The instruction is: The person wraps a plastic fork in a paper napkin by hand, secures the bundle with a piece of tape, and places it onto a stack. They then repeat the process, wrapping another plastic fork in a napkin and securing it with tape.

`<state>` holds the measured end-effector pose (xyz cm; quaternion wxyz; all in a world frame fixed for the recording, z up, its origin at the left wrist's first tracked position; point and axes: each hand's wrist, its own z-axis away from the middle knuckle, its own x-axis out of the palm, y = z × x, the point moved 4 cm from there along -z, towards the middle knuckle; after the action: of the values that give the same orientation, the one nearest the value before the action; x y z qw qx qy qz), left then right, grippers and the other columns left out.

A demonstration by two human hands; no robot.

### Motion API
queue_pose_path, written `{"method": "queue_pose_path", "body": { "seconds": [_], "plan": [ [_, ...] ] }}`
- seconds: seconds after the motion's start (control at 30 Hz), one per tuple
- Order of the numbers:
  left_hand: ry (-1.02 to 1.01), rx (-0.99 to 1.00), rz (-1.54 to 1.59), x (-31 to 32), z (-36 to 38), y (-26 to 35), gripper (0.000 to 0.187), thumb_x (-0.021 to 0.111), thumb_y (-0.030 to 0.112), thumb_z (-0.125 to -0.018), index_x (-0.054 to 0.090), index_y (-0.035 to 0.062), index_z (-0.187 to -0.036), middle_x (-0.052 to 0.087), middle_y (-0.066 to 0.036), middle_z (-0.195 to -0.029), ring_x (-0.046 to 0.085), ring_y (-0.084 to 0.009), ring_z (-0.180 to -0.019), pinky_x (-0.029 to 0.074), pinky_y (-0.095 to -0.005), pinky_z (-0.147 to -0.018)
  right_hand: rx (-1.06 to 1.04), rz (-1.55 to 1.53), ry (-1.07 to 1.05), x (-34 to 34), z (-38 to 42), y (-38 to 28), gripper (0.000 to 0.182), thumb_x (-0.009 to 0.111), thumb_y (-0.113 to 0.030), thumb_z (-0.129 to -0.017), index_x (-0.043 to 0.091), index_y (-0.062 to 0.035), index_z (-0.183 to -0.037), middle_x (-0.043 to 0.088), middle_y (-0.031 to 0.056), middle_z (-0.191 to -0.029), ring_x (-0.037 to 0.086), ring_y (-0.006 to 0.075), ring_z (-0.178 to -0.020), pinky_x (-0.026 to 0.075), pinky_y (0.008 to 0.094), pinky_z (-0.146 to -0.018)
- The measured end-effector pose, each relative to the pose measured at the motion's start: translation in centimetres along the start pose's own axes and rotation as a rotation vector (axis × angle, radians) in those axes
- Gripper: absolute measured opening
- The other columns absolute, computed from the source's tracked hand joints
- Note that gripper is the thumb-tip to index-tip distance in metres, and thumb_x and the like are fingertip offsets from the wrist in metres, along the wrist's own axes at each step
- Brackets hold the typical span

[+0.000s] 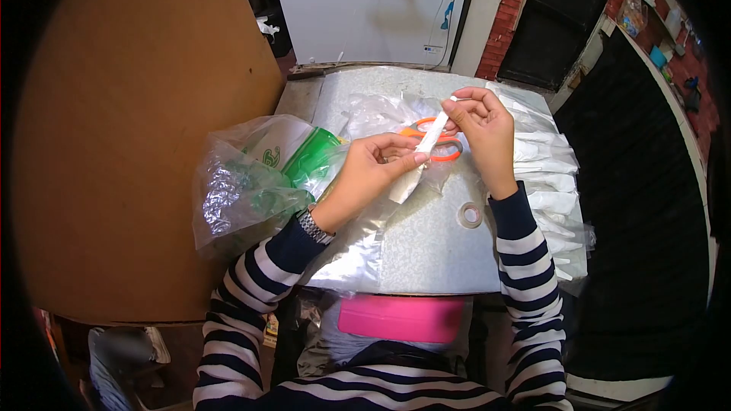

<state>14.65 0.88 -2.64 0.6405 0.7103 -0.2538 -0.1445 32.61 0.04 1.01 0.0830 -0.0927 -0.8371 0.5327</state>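
A glossy, crinkled plastic bag (217, 205) lies on the mottled table (434, 259). Fingers (474, 93) of the left hand (362, 171) and right hand (489, 135) pinch a narrow, creased white strip (435, 135), apparently paper, above orange-handled scissors (410, 132).

Slim white strip (435, 133), creased and aslant, upper end in the right fingers (478, 94), middle in the left fingers (407, 161).

between my left hand (373, 164) and my right hand (491, 129), over the table (434, 259), ran a strip (435, 135). the scissors (457, 154) lay behind it, the tape roll (463, 218) nearer me. a plastic bag (228, 190) sat at my left, a row of pieces (544, 158) at my right; the fridge (358, 11) stood behind.
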Motion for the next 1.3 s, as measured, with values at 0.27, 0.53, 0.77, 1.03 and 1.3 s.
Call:
{"method": "queue_pose_path", "body": {
  "seconds": [0.27, 0.53, 0.77, 1.03, 1.3],
  "plan": [
    [0.079, 0.122, 0.245, -0.7, -0.2, 0.1, 0.029, 0.067, 0.005, -0.087, 0.058, -0.0039, -0.113, 0.069, -0.011, -0.097, 0.067, -0.0132, -0.086, 0.052, -0.0235, -0.079, -0.084, 0.144, -0.213, 2.4, 1.5, -0.7, 0.02, 0.07, -0.015, -0.086, 0.063, -0.0013, -0.099, 0.064, 0.0045, -0.08, 0.062, 0.0102, -0.073, 0.051, 0.0216, -0.064],
    [0.171, 0.173, 0.316, -1.3, -0.3, 0.4, 0.025, 0.067, 0.009, -0.088, 0.059, -0.0046, -0.107, 0.067, -0.01, -0.096, 0.065, -0.0125, -0.089, 0.051, -0.023, -0.08, 0.036, 0.167, -0.384, 3.7, 2.4, -0.9, 0.019, 0.071, -0.013, -0.084, 0.066, -0.001, -0.098, 0.067, 0.0076, -0.091, 0.064, 0.0106, -0.079, 0.052, 0.022, -0.065],
    [0.078, 0.135, 0.206, -0.5, -0.1, 0.8, 0.031, 0.063, 0.017, -0.092, 0.056, 0.0018, -0.118, 0.06, -0.006, -0.114, 0.055, -0.0085, -0.103, 0.044, -0.0229, -0.086, 0.115, 0.005, -0.305, 2.2, 1.6, -1.4, 0.018, 0.067, -0.006, -0.086, 0.063, 0.0031, -0.101, 0.067, 0.0081, -0.093, 0.065, 0.0108, -0.077, 0.054, 0.0231, -0.068],
    [-0.431, -0.009, 0.003, 3.1, 1.1, -0.5, 0.034, 0.067, 0.012, -0.088, 0.057, 0.0013, -0.119, 0.065, -0.004, -0.108, 0.06, -0.0103, -0.1, 0.047, -0.0265, -0.089, 0.026, -0.237, -0.222, -0.9, 0.6, -4.5, 0.022, 0.065, -0.007, -0.087, 0.061, 0.0033, -0.106, 0.065, 0.0075, -0.094, 0.062, 0.0115, -0.08, 0.052, 0.0258, -0.073],
    [-0.527, -0.091, 0.003, 3.2, 1.1, -2.5, 0.023, 0.065, 0.013, -0.091, 0.063, 0.0011, -0.11, 0.067, -0.001, -0.098, 0.06, -0.0063, -0.089, 0.047, -0.0228, -0.082, -0.058, -0.269, -0.023, -2.1, 0.5, -5.5, 0.027, 0.063, -0.007, -0.089, 0.057, 0.0031, -0.114, 0.063, 0.0074, -0.097, 0.061, 0.0112, -0.085, 0.052, 0.0251, -0.073]
  ]
}}
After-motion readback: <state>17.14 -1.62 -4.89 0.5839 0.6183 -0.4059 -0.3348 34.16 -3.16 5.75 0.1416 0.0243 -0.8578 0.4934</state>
